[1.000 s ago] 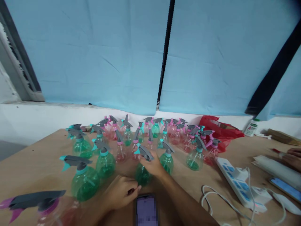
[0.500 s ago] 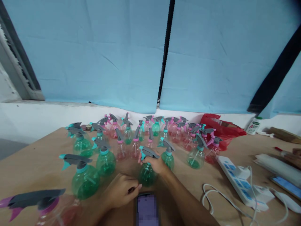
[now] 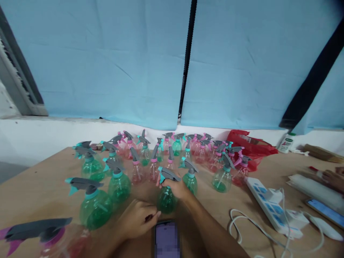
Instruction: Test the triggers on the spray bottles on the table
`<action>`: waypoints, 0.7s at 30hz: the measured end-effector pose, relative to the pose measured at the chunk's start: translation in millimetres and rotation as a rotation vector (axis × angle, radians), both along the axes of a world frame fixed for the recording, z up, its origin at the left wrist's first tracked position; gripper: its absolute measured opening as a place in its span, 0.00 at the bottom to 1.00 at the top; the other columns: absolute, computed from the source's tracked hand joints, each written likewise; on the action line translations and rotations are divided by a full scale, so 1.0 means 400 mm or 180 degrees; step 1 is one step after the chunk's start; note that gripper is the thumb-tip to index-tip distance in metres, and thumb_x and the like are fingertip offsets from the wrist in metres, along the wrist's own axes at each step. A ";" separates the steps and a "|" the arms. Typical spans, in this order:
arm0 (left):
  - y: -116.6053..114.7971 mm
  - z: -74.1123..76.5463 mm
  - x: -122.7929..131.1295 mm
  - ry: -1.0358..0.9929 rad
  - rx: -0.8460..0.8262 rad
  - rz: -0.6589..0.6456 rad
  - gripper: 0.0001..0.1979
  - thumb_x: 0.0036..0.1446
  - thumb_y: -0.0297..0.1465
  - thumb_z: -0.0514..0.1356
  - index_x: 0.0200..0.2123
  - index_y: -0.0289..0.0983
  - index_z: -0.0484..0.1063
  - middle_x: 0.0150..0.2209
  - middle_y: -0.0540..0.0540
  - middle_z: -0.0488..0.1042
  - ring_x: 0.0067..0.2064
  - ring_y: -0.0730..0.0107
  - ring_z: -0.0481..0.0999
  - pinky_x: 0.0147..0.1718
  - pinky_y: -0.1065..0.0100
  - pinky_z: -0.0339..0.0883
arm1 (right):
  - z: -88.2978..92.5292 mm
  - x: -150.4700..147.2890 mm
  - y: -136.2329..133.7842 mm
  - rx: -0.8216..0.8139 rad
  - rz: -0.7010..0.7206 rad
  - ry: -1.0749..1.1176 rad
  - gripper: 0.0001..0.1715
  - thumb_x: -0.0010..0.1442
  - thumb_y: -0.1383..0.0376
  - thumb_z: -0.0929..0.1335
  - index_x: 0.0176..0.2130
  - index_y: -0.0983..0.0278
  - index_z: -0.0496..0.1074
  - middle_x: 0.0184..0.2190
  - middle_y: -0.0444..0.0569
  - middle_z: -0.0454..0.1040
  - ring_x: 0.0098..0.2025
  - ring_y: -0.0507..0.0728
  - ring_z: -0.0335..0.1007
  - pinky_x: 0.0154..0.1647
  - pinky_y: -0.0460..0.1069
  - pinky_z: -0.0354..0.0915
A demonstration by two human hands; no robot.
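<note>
My right hand (image 3: 177, 188) grips the neck of a green spray bottle (image 3: 166, 199) with a grey trigger head, which stands upright on the brown table (image 3: 40, 190). My left hand (image 3: 138, 218) rests on the table just left of that bottle, its fingers curled near the base, holding nothing that I can make out. A phone (image 3: 166, 239) with a lit screen lies at the near edge between my arms. Several green and pink spray bottles (image 3: 161, 154) stand in rows behind.
A large green bottle (image 3: 94, 206) and a pink bottle (image 3: 53, 240) stand near left. A white power strip (image 3: 266, 206) with cables lies to the right, a red bag (image 3: 249, 148) behind it. Another person's hand (image 3: 331, 177) is at the right edge, beside a phone (image 3: 324, 212).
My right hand has set the green bottle from a tilt to upright and shifted it slightly nearer. The left hand has stayed put.
</note>
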State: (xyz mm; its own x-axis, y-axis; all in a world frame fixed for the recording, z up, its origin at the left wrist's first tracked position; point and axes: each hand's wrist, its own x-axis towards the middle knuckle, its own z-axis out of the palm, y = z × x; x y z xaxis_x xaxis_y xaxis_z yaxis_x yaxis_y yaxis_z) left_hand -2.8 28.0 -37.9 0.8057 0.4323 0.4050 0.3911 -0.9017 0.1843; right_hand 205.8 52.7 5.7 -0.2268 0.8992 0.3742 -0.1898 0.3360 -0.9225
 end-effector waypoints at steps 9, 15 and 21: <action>-0.003 0.006 0.005 -0.0037 -0.0039 -0.0047 0.20 0.72 0.30 0.54 0.23 0.38 0.61 0.20 0.54 0.63 0.22 0.75 0.63 0.25 0.66 0.47 | -0.001 0.009 0.000 0.0249 -0.0107 -0.0302 0.13 0.47 0.65 0.67 0.31 0.58 0.82 0.29 0.42 0.81 0.29 0.55 0.69 0.38 0.49 0.68; -0.001 0.003 0.003 0.0029 -0.0011 0.0008 0.20 0.72 0.31 0.53 0.24 0.38 0.61 0.20 0.54 0.65 0.23 0.75 0.65 0.25 0.66 0.47 | -0.011 0.001 -0.005 0.0040 -0.0299 -0.0075 0.09 0.46 0.64 0.67 0.27 0.58 0.79 0.30 0.45 0.82 0.34 0.59 0.74 0.41 0.52 0.69; 0.003 -0.003 0.002 0.0051 0.0041 -0.0033 0.21 0.73 0.31 0.53 0.24 0.38 0.61 0.20 0.54 0.63 0.23 0.76 0.65 0.26 0.65 0.48 | -0.010 0.003 -0.001 0.0172 -0.0256 -0.0204 0.09 0.48 0.64 0.67 0.28 0.57 0.78 0.26 0.44 0.77 0.34 0.59 0.73 0.41 0.52 0.69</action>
